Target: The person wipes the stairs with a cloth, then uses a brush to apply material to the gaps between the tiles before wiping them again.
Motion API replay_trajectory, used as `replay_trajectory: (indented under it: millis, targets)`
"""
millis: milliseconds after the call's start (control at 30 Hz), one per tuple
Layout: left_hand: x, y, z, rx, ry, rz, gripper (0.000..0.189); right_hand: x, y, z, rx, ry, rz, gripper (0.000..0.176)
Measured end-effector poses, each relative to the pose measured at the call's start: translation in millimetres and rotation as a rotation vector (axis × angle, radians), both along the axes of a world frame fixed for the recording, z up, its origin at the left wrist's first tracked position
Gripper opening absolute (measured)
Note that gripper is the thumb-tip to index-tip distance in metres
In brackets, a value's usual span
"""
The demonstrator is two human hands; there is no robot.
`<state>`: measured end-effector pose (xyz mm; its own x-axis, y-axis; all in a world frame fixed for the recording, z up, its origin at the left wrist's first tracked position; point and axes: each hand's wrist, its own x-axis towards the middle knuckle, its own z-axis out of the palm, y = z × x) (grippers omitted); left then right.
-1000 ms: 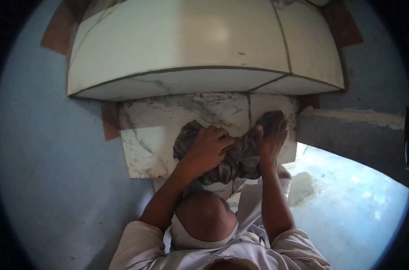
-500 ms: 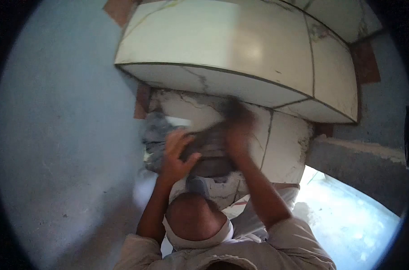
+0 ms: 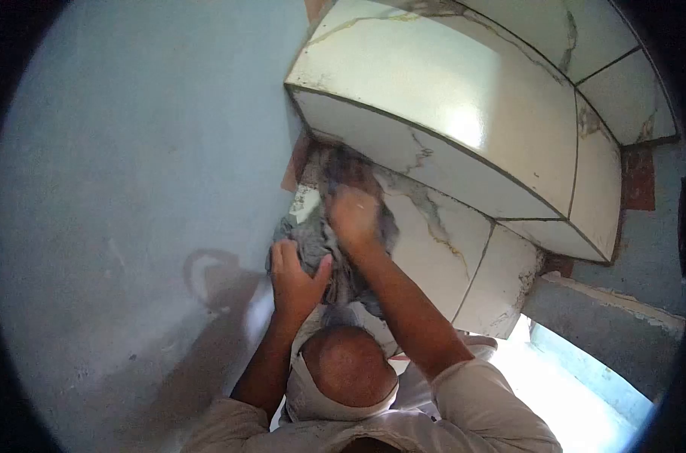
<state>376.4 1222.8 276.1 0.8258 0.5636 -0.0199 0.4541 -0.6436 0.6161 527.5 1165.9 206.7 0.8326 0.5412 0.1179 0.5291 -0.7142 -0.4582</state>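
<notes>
A crumpled grey cloth [image 3: 305, 243] lies on the lower marbled tile step [image 3: 426, 226], close to the wall. My right hand [image 3: 356, 215] is closed on part of this cloth at the step's inner corner. Motion smears its fingers and the dark patch just beyond them. Nearer to me, my left hand [image 3: 298, 283] rests at the cloth's left edge, thumb and fingers spread. My bent knee [image 3: 348, 370] is just below the cloth, covering the front of the step.
A blue-grey wall [image 3: 146, 151] runs along the left. Above the lower step rises another tiled step [image 3: 411, 53] with dark joints and a sharp front edge. To the right are a rough grey ledge [image 3: 592, 302] and a bright floor [image 3: 554, 385] lower down.
My right hand has moved left with the cloth, toward the wall-side corner. The cloth is more bunched between my hands. The view has turned, so the steps appear tilted and farther right.
</notes>
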Motion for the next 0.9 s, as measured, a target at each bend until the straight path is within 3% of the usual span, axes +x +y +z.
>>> replay_trajectory:
  millis: [100, 133, 167, 200, 233, 300, 367, 433, 467, 533, 600, 667, 733, 800, 833, 867, 900]
  targets:
    - [-6, 9, -3, 0.008, -0.012, 0.056, 0.044, 3, 42, 13, 0.093, -0.227, 0.0, 0.039]
    - [-9, 12, 4, 0.017, -0.014, 0.055, 0.044, 10, 33, 49, -0.107, 0.508, 0.12, 0.038]
    - [-16, 12, 16, -0.128, 0.158, 0.002, 0.039, -1, 21, 34, -0.098, 0.502, 0.121, 0.038]
    - [-19, 11, 24, -0.271, 0.319, -0.055, 0.034, -18, 4, 3, 0.029, 0.28, 0.237, 0.038]
    - [-28, 8, 24, -0.285, 0.177, -0.125, 0.029, -25, -8, -11, 0.149, 0.048, 0.339, 0.038]
    - [-32, 3, 7, -0.299, -0.018, -0.246, 0.026, -6, -21, 19, 0.172, -0.109, 0.325, 0.037]
    - [-31, 1, -4, -0.424, -0.019, -0.05, 0.026, 8, -17, 37, 0.191, -0.233, 0.308, 0.035]
    - [-20, 4, 2, -0.321, -0.068, -0.091, 0.026, 21, 1, 49, -0.118, 0.69, 0.115, 0.034]
    - [-14, 6, 7, -0.221, -0.107, -0.094, 0.026, 15, -4, 46, -0.104, 0.678, 0.107, 0.034]
    - [-17, 10, 5, -0.331, -0.105, -0.171, 0.026, -15, -20, 36, 0.298, 0.236, 0.365, 0.035]
    - [-24, 16, 12, -0.438, -0.091, -0.23, 0.026, -20, -39, 25, 0.158, 0.387, 0.129, 0.038]
    - [-18, 18, 29, -0.528, -0.254, -0.392, 0.027, -31, -59, 31, 0.185, -0.046, -0.253, 0.034]
    - [2, 8, 47, -0.534, -0.402, -0.355, 0.026, -13, -65, 142, 1.059, 0.132, -0.396, 0.03]
    - [31, -4, 85, -0.554, -0.575, -0.276, 0.025, 26, -57, 208, 0.882, 0.016, -0.33, 0.031]
    - [53, -6, 106, -0.562, -0.627, -0.231, 0.025, 54, -41, 228, 0.813, -0.185, -0.304, 0.033]
    - [77, -5, 112, -0.571, -0.701, -0.173, 0.026, 94, -20, 230, 0.676, -0.375, -0.282, 0.034]
    - [93, -5, 114, -0.585, -0.774, -0.121, 0.028, 128, 1, 229, 0.485, -0.373, -0.276, 0.029]
